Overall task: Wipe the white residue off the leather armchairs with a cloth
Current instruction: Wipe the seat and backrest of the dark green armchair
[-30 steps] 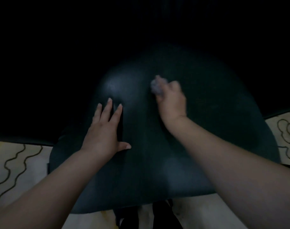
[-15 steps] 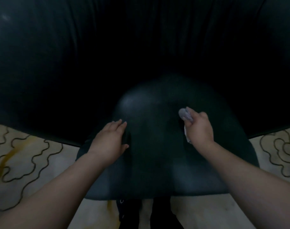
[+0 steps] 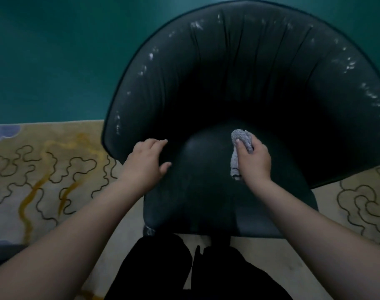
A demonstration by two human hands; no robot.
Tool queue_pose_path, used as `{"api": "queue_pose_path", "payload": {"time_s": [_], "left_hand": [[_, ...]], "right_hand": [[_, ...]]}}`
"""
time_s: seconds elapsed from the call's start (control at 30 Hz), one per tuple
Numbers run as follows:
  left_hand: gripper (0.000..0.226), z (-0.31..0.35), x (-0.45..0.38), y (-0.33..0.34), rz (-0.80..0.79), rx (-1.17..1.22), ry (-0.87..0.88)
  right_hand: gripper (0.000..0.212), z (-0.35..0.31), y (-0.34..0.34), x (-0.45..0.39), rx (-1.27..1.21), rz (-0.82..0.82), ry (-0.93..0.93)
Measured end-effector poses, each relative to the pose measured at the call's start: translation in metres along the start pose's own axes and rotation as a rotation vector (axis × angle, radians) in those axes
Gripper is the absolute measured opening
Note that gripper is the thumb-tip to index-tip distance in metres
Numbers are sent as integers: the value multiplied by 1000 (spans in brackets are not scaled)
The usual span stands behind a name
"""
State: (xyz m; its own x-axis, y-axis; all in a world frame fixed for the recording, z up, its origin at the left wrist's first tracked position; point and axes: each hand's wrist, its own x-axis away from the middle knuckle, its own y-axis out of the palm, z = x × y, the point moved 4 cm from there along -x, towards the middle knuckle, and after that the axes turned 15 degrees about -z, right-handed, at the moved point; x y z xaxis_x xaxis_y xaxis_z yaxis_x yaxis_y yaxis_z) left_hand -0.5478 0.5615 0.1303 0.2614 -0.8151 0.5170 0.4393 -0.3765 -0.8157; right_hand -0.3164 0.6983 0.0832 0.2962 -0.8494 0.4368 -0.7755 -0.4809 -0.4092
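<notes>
Head view, armchair: a dark leather armchair fills the middle and upper right of the frame, its curved backrest arching from 9 o'clock over 12 to 3 o'clock around a rounded seat cushion.
Head view, residue: white residue speckles the upper backrest, thickest at 2 to 3 o'clock, with lighter flecks near 10 and 11 o'clock; the cushion looks largely free of it, though the light is dim.
Head view, right hand: the right hand grips a bunched grey cloth just right of centre, thumb across the wad, a tail hanging down over the cushion; whether the wad touches the leather cannot be told.
Head view, left hand: the left hand lies relaxed and empty, fingers loosely bent, at the cushion's left shoulder, at about 9 o'clock from the cloth.
Head view, surroundings: a pale patterned rug lies at 8 o'clock and 4 o'clock, and a teal wall at 10 o'clock.
Step in hand, judged: the backrest flecks look like the work remaining.
Doing it well, judged: carry the cloth up towards 2 o'clock, flatten it under the fingers, follow the leather's pleats with firm overlapping strokes, turn to a clean face as it loads, and brace the chair with the free hand.
</notes>
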Motion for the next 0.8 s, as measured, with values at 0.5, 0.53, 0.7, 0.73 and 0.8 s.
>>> {"api": "queue_pose_path", "payload": {"time_s": [0.5, 0.53, 0.7, 0.73, 0.8], "left_hand": [[64, -155, -30, -117, 81, -19, 183], [66, -165, -35, -120, 47, -25, 185], [87, -181, -63, -128, -146, -19, 213], [91, -178, -70, -127, -188, 14, 226], [98, -171, -84, -124, -271, 111, 240]], "right_hand": [[41, -100, 159, 12, -175, 152, 38], [41, -106, 168, 14, -193, 174, 41], [40, -126, 194, 25, -239, 261, 59], [40, -127, 197, 26, -241, 277, 64], [40, -127, 200, 27, -236, 308, 78]]}}
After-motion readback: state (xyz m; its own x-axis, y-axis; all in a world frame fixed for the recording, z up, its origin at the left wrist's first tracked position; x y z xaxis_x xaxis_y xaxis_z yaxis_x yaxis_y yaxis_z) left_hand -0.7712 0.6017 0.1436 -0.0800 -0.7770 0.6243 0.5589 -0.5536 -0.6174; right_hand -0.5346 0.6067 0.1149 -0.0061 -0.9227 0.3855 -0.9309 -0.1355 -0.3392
